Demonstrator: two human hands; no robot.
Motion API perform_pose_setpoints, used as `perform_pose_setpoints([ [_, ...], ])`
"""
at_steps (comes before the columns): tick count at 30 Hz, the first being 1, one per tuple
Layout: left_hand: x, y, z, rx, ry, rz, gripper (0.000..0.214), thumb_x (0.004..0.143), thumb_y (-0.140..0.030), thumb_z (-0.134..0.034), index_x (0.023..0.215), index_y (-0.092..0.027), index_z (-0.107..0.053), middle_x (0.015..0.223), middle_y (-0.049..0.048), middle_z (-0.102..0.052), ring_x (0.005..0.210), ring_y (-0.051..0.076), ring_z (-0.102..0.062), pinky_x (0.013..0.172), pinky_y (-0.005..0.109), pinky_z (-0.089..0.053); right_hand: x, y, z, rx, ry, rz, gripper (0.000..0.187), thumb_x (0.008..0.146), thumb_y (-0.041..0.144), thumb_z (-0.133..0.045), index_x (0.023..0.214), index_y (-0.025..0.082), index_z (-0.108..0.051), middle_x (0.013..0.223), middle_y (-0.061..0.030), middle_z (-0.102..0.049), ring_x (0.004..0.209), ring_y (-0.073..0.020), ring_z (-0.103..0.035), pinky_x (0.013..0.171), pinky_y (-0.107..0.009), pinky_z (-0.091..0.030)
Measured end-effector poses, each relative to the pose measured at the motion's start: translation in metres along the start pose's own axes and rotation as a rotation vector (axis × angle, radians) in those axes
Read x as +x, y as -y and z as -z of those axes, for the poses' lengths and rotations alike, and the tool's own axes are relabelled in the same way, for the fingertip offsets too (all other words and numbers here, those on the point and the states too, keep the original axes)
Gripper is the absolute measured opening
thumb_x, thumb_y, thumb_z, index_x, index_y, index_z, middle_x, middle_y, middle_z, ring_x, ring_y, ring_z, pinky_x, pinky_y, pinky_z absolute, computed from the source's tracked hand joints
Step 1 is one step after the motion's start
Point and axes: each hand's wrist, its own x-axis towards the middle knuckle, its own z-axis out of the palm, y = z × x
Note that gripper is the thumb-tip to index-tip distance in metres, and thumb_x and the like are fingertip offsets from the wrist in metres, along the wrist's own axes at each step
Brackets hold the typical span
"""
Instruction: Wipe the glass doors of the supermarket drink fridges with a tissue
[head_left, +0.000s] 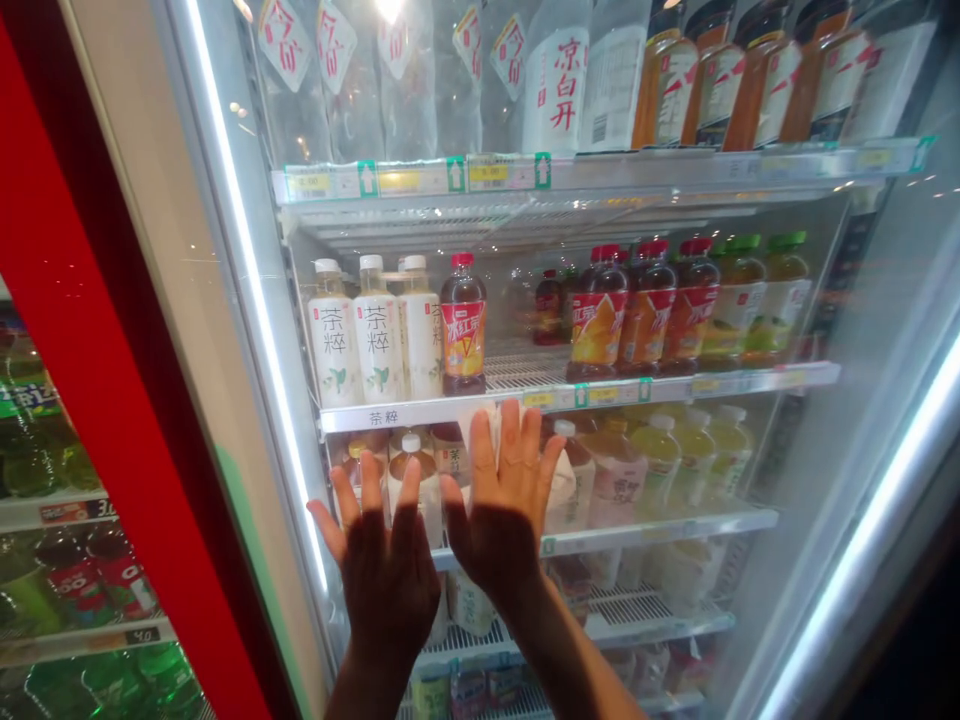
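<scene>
Right hand (499, 510) first: grip spread, fingers up, palm facing the glass door (517, 365), nothing visibly pinched. Crumpled white piece, cloth or tissue, can't tell which (562, 482), sits behind the fingers on the glass side; looks pressed flat between hand and door, contact itself hidden. That's the key relation: it lies directly beneath the right fingers, bits showing to both sides. Long axis seems to run across the hand, upper left to lower right, mostly covered so unsure; no clear pointing end, lower-right edge juts past the little finger. Left hand (386, 570) is beside it on the left, fingers spread wide, no item visible in it, farther from the white piece. Beyond the glass, white-capped bottles (375, 335) and a red-capped bottle (463, 330) stand upright, caps up, on a shelf (427, 411) just above the hands.
</scene>
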Motion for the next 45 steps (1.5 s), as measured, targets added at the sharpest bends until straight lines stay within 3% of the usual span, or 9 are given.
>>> perform_pose_setpoints([
  [2, 0.001, 0.005, 0.002, 0.012, -0.003, 0.003, 0.075, 0.093, -0.006, -0.055, 0.16, -0.029, -0.029, 0.172, 0.0112, -0.017, 0.159, 0.032, -0.017, 0.125, 0.053, -0.03, 0.008, 0.007, 0.0, -0.022, -0.007, -0.009, 0.067, 0.103, 0.037, -0.042, 0.162, 0.012, -0.025, 0.156, -0.0245, -0.044, 0.148, -0.0457, -0.034, 0.112, -0.073, -0.033],
  [8, -0.002, 0.014, 0.007, 0.028, 0.003, 0.043, 0.078, 0.093, -0.006, -0.056, 0.162, -0.027, -0.024, 0.172, 0.0109, -0.013, 0.16, 0.036, 0.003, 0.128, 0.065, -0.008, -0.01, 0.023, -0.002, 0.019, 0.051, 0.127, 0.051, 0.102, 0.028, -0.047, 0.15, 0.011, -0.046, 0.108, -0.0157, -0.073, 0.111, -0.0302, -0.066, 0.098, -0.046, -0.051],
  [13, -0.002, 0.016, 0.005, 0.018, -0.027, 0.043, 0.083, 0.091, -0.001, -0.054, 0.162, -0.028, -0.021, 0.173, 0.0102, -0.007, 0.16, 0.035, -0.001, 0.128, 0.066, 0.001, 0.014, 0.028, -0.002, -0.037, -0.003, 0.087, 0.057, 0.102, 0.031, -0.043, 0.156, 0.01, -0.038, 0.154, -0.0213, -0.049, 0.148, -0.0403, -0.038, 0.117, -0.066, -0.031],
  [19, -0.001, 0.004, 0.001, 0.014, -0.044, 0.055, 0.086, 0.09, -0.001, -0.057, 0.163, -0.026, -0.019, 0.173, 0.0112, -0.007, 0.16, 0.035, -0.002, 0.129, 0.065, -0.006, -0.022, 0.005, 0.008, -0.005, 0.069, 0.155, 0.063, 0.102, 0.027, -0.046, 0.161, 0.013, -0.03, 0.147, -0.0181, -0.059, 0.147, -0.032, -0.043, 0.119, -0.051, -0.037],
  [26, 0.012, -0.05, -0.019, -0.054, -0.072, -0.009, 0.083, 0.091, -0.003, -0.057, 0.163, -0.027, -0.021, 0.173, 0.0088, -0.005, 0.16, 0.034, -0.001, 0.13, 0.06, -0.006, 0.0, -0.05, 0.02, -0.074, 0.063, 0.068, 0.071, 0.103, 0.032, -0.042, 0.165, 0.011, -0.013, 0.165, -0.0232, -0.031, 0.158, -0.0414, -0.015, 0.121, -0.07, -0.019],
  [34, 0.019, -0.125, -0.056, -0.086, -0.116, -0.155, 0.086, 0.093, -0.003, -0.053, 0.164, -0.025, -0.008, 0.172, 0.0062, -0.014, 0.16, 0.017, -0.006, 0.13, 0.031, -0.016, -0.021, -0.131, 0.044, -0.08, 0.082, 0.073, 0.055, 0.101, 0.032, -0.044, 0.154, 0.015, -0.044, 0.133, -0.0174, -0.068, 0.138, -0.0371, -0.053, 0.117, -0.064, -0.036],
  [37, 0.016, -0.152, -0.067, -0.1, -0.064, -0.059, 0.083, 0.092, -0.005, -0.056, 0.163, -0.029, -0.019, 0.172, 0.0066, -0.018, 0.159, 0.026, -0.012, 0.13, 0.044, -0.024, -0.016, -0.167, 0.054, -0.094, 0.085, 0.08, 0.056, 0.102, 0.033, -0.045, 0.154, 0.014, -0.043, 0.132, -0.0184, -0.068, 0.137, -0.0372, -0.053, 0.116, -0.064, -0.038],
  [40, 0.013, -0.179, -0.076, -0.1, -0.006, 0.02, 0.084, 0.091, -0.005, -0.056, 0.162, -0.034, -0.022, 0.172, 0.0073, -0.019, 0.159, 0.035, -0.008, 0.128, 0.066, -0.015, -0.026, -0.198, 0.061, -0.106, 0.072, 0.098, 0.066, 0.101, 0.029, -0.044, 0.162, 0.012, -0.026, 0.15, -0.0217, -0.053, 0.152, -0.0374, -0.035, 0.122, -0.066, -0.027],
  [45, 0.02, -0.226, -0.096, -0.048, -0.012, -0.013, 0.086, 0.09, -0.003, -0.056, 0.163, -0.03, -0.019, 0.173, 0.0092, -0.01, 0.16, 0.035, -0.001, 0.127, 0.069, -0.004, -0.015, -0.237, 0.074, -0.074, 0.055, 0.059, 0.072, 0.103, 0.03, -0.041, 0.165, 0.013, -0.01, 0.169, -0.0216, -0.022, 0.16, -0.0388, -0.004, 0.122, -0.075, -0.013],
])
